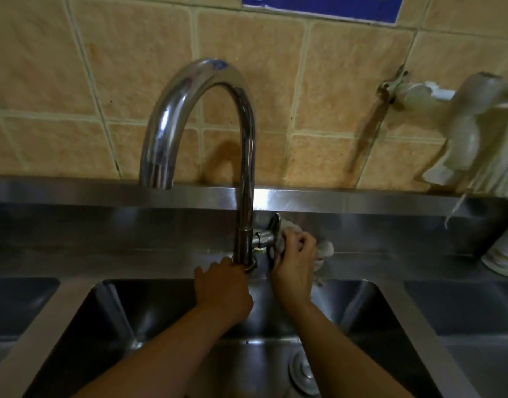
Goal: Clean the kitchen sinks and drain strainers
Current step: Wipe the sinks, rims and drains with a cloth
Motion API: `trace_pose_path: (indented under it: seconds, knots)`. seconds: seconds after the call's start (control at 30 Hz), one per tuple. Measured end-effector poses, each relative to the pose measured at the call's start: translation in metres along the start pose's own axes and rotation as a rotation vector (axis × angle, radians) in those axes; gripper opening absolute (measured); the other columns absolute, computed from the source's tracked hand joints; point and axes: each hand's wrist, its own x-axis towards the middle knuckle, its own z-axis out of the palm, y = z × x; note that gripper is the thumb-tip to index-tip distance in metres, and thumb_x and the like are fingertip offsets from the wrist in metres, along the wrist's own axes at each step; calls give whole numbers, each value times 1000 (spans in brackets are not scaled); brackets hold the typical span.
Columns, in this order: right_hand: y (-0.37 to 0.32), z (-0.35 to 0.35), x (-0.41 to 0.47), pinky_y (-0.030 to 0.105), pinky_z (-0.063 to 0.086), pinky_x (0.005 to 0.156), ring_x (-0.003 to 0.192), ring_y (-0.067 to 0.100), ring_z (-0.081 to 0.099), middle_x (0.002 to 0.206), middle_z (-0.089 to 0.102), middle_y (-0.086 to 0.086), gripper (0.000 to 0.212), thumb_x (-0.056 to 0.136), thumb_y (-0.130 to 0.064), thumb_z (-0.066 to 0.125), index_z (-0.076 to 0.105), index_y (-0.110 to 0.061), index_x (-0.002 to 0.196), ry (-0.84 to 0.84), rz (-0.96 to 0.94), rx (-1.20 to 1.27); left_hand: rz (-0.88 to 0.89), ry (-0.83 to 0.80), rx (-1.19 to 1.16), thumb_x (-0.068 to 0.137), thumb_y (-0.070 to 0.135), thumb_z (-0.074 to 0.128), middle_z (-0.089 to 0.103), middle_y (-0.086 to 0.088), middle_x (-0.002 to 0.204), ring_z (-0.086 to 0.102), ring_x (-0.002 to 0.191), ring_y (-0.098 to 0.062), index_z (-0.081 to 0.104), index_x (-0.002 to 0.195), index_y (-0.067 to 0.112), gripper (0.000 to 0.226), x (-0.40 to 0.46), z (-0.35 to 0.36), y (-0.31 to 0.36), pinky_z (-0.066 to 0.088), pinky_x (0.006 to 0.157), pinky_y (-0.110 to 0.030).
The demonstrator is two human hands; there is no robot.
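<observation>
A tall chrome gooseneck faucet (244,156) rises from the steel deck behind the middle sink (109,308). My left hand (222,285) wraps around the faucet's base. My right hand (294,262) grips a pale crumpled cloth (324,249) and presses it against the faucet's side handle (265,238). Down in the basin a round metal drain strainer (303,372) shows between my forearms, partly hidden by the right one.
Two more sink basins flank the middle one, left (14,305) and right (471,308). A white wall tap wrapped in cloth and plastic (462,122) juts out at the upper right. A white container (502,254) stands on the deck at the right. Tan tiles cover the wall.
</observation>
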Motion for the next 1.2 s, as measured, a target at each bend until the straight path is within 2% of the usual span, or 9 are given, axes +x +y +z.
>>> trace_pose_path:
  seconds: [0.27, 0.37, 0.53, 0.6, 0.77, 0.87, 0.97, 1.07, 1.2]
  knots:
    - [28, -23, 19, 39, 49, 80, 107, 28, 48, 124, 43, 12, 32, 87, -17, 62, 52, -17, 117, -64, -205, -253, -27, -9, 77, 87, 27, 53, 50, -3, 126, 48, 119, -25, 47, 132, 22, 46, 1, -5, 8, 33, 105, -45]
    - [59, -41, 33, 41, 45, 84, 101, 31, 49, 117, 47, 11, 21, 91, -26, 53, 51, -19, 111, 22, 12, -235, -12, 6, 105, 87, 28, 54, 50, -4, 126, 49, 118, -25, 45, 134, 23, 48, 1, -5, 9, 34, 103, -43]
    - [78, -64, 58, 54, 41, 90, 114, 46, 41, 125, 36, 25, 51, 81, -17, 71, 39, -8, 120, 156, 493, -171, 3, -28, 48, 87, 27, 54, 54, -3, 120, 54, 111, -23, 52, 128, 21, 41, 7, -13, 7, 39, 101, -40]
    - [59, -59, 58, 52, 39, 93, 116, 46, 40, 128, 36, 27, 52, 81, -17, 69, 38, -4, 121, 173, 552, -136, 12, -51, 23, 87, 26, 55, 56, -4, 117, 56, 107, -22, 54, 125, 18, 38, 9, -16, 5, 43, 98, -38]
    - [19, -38, 31, 41, 42, 91, 105, 37, 50, 121, 41, 20, 36, 86, -3, 58, 44, 1, 119, 12, 146, 72, 8, -79, 62, 87, 26, 54, 58, -6, 118, 57, 108, -24, 56, 122, 15, 37, 7, -23, 6, 46, 95, -35]
    - [7, -52, 41, 29, 42, 81, 96, 28, 53, 121, 41, 16, 39, 86, -3, 60, 49, -3, 123, 118, 9, 110, 11, -110, 77, 88, 25, 51, 56, -6, 125, 55, 114, -24, 55, 126, 16, 40, 5, -24, 7, 45, 97, -35]
    - [-13, -64, 61, 17, 32, 91, 108, 10, 39, 131, 36, 12, 48, 88, -8, 60, 49, -13, 134, 128, -177, 153, 3, -143, 59, 89, 26, 52, 54, -6, 128, 55, 115, -24, 53, 130, 17, 42, 6, -27, 8, 46, 98, -36]
    - [-23, -53, 68, 30, 26, 106, 130, 18, 25, 147, 32, 8, 57, 88, -3, 53, 47, -24, 141, -49, -397, 49, 2, -132, 53, 88, 28, 53, 55, -6, 126, 55, 114, -24, 55, 129, 17, 42, 8, -27, 7, 47, 97, -36]
    - [-6, -46, 67, 47, 41, 99, 139, 36, 23, 153, 32, 7, 67, 86, -11, 59, 37, -32, 145, -94, -492, -211, 13, -74, 97, 88, 35, 55, 57, -4, 124, 57, 112, -24, 57, 125, 22, 40, 7, -20, 7, 47, 91, -34]
